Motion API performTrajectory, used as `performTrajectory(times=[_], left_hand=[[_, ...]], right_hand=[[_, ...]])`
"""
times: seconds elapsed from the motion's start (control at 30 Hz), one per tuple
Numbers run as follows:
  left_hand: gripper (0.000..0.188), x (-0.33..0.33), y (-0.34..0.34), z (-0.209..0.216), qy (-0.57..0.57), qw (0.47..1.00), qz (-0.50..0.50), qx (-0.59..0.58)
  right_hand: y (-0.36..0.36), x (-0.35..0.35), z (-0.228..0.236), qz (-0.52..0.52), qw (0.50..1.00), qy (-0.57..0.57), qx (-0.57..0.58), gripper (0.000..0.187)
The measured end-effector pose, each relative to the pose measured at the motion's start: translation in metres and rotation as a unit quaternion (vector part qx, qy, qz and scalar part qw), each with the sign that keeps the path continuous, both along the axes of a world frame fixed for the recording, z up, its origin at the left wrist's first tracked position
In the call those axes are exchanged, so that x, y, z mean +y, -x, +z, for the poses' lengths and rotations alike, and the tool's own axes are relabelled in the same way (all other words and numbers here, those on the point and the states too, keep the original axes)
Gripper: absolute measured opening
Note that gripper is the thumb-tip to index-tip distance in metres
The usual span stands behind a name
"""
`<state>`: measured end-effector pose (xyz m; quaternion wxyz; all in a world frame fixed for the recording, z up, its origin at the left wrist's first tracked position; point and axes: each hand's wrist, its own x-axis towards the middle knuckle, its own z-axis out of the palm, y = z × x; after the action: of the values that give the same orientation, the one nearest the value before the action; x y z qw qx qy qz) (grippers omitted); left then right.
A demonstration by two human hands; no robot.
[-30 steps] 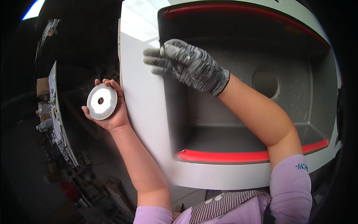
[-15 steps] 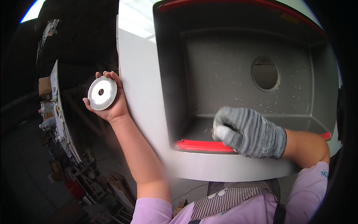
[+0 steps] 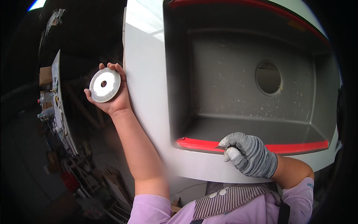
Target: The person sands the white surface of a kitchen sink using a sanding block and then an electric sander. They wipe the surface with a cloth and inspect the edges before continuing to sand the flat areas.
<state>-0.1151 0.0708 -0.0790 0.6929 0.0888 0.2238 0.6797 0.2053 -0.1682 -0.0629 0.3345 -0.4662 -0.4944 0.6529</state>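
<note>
My bare left hand holds up a round metal disc with a hole at its centre, fingers and thumb around its edge, off the left side of the white countertop. A grey knit glove covers my right hand, which is closed in a pinch at the near rim of the dark grey sink. A small, thin pointed blade sticks out between its thumb and finger. Its tip is over the red tape along that rim; I cannot tell if they touch. The rest of the blade is hidden by the glove.
The white countertop surrounds the sink. Light scraps lie on the sink floor around the round drain hole. More red tape runs along the far rim. At left, a cluttered board stands beside bottles and boxes.
My right hand has come toward me, from over the sink's near inner wall to its taped rim, and the blade tip now shows. The left hand still holds the disc.
</note>
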Motion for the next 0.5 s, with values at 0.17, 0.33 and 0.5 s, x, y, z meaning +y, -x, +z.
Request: performTrajectory(times=[0.17, 0.33, 0.5], left_hand=[[0.077, 0.000, 0.005, -0.003, -0.023, 0.999, -0.018, -0.022], [0.075, 0.000, 0.000, -0.001, 0.000, 1.000, -0.004, -0.017], [0.075, 0.000, -0.004, -0.001, 0.008, 1.000, -0.002, -0.027]], right_hand=[[-0.015, 0.005, -0.001, 0.077, 0.992, -0.019, 0.098, 0.025], [-0.016, 0.008, -0.004, 0.078, 0.982, 0.007, 0.171, 0.032], [-0.014, 0.015, 0.002, 0.040, 0.994, 0.055, 0.088, 0.033]])
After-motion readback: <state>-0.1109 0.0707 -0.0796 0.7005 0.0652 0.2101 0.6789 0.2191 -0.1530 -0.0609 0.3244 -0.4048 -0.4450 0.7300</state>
